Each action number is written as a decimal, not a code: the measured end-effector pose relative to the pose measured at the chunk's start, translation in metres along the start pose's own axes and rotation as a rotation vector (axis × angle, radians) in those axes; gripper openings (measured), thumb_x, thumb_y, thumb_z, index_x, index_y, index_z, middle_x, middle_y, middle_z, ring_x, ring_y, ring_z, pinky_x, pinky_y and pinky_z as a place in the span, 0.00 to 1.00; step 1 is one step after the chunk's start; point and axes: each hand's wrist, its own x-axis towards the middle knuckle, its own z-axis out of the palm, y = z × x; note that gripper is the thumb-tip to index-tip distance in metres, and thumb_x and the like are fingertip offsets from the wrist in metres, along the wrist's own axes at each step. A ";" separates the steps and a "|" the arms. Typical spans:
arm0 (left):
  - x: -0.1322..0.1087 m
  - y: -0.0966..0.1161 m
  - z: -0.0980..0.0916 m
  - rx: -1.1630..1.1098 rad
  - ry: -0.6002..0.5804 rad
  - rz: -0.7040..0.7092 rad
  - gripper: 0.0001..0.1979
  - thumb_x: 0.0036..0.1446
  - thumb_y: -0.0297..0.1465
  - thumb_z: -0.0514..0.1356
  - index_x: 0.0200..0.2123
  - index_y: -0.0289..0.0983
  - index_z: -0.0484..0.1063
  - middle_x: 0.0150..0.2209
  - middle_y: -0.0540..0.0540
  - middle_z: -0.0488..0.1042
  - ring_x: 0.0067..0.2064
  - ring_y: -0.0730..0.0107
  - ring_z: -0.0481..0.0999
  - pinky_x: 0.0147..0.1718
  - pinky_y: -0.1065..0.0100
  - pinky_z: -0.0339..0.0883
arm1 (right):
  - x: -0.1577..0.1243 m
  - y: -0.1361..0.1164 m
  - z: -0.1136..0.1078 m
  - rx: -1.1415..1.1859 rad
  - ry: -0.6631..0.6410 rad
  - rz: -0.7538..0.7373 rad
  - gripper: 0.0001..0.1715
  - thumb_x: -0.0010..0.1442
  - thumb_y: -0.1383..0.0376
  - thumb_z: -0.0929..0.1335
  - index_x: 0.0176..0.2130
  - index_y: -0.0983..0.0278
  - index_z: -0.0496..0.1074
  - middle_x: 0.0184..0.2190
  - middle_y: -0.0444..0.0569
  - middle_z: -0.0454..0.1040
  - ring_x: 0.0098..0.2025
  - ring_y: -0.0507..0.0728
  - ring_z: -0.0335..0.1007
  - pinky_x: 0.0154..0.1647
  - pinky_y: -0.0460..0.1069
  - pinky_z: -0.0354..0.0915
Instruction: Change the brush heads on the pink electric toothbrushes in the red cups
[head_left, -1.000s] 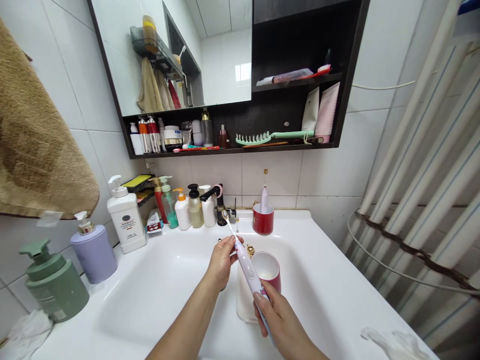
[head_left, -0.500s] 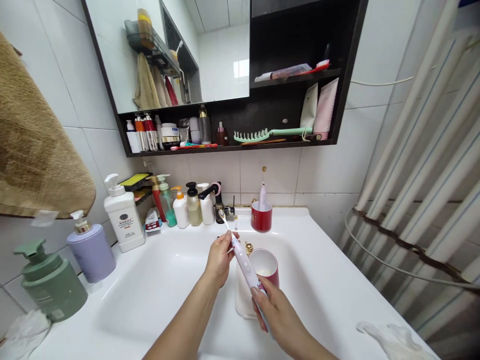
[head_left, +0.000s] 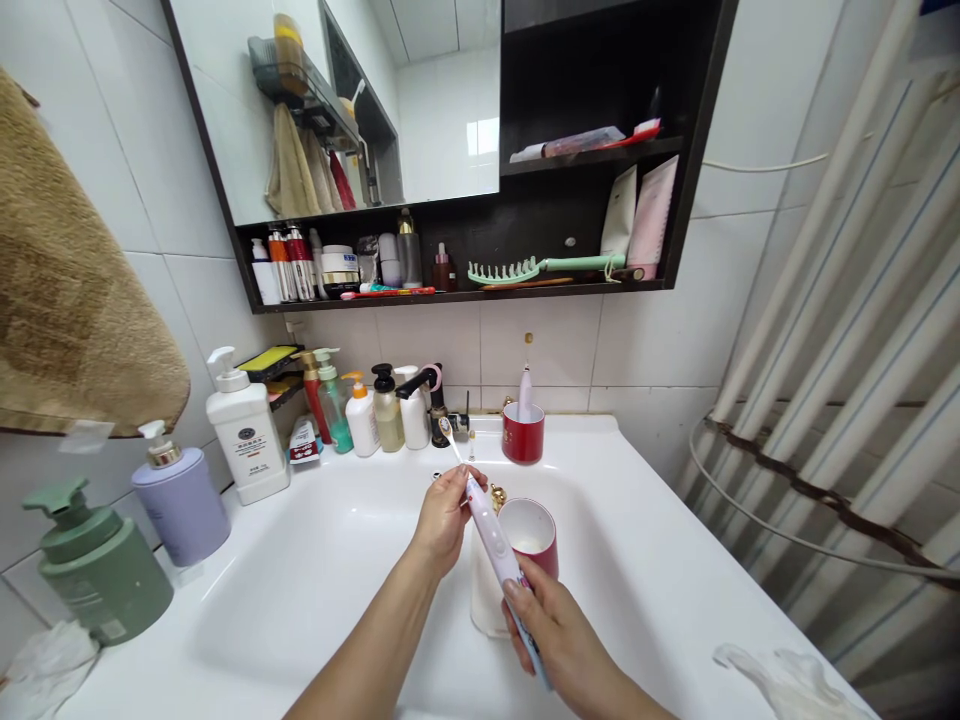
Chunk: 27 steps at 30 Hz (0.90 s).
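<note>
An electric toothbrush [head_left: 491,535] with a pale lilac handle slants over the sink [head_left: 300,570], its white brush head up and to the left. My right hand [head_left: 551,615] wraps round the lower handle. My left hand [head_left: 444,515] pinches it where the brush head meets the handle. Behind my right hand, a red cup [head_left: 546,550] with a white inside stands in the sink on a whitish tray [head_left: 487,610]. Beyond the brush head is the black faucet [head_left: 436,405].
A second red cup [head_left: 523,440] holding another electric toothbrush [head_left: 526,395] stands on the back rim. Pump bottles [head_left: 364,420] line the left, with a purple bottle [head_left: 184,505] and green bottle [head_left: 105,570] nearer. The dark cabinet [head_left: 480,292] hangs above; pipes [head_left: 847,400] run along the right.
The toothbrush has turned slightly in my hands, and more of its lower end shows below my right hand. Both hands have barely moved and keep their hold.
</note>
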 end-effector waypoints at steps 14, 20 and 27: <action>-0.002 -0.014 0.000 0.144 -0.034 -0.048 0.14 0.39 0.40 0.55 0.27 0.35 0.66 0.27 0.47 0.67 0.27 0.74 0.65 0.30 0.69 0.57 | 0.013 -0.023 -0.016 0.127 0.128 -0.089 0.16 0.48 0.55 0.59 0.29 0.66 0.59 0.17 0.39 0.58 0.17 0.46 0.53 0.19 0.43 0.52; -0.011 -0.051 -0.007 0.938 -0.051 0.280 0.08 0.32 0.26 0.58 0.22 0.38 0.68 0.31 0.46 0.65 0.36 0.65 0.61 0.36 0.66 0.52 | 0.051 -0.034 -0.045 -0.229 0.497 -0.280 0.14 0.47 0.57 0.60 0.32 0.65 0.58 0.21 0.41 0.61 0.22 0.48 0.56 0.22 0.43 0.56; -0.013 -0.063 -0.007 1.044 -0.138 0.302 0.06 0.33 0.21 0.55 0.17 0.37 0.66 0.36 0.44 0.64 0.40 0.60 0.59 0.39 0.63 0.50 | 0.069 -0.001 -0.051 -0.461 0.534 -0.247 0.14 0.44 0.57 0.61 0.22 0.67 0.65 0.21 0.47 0.65 0.26 0.53 0.60 0.29 0.48 0.56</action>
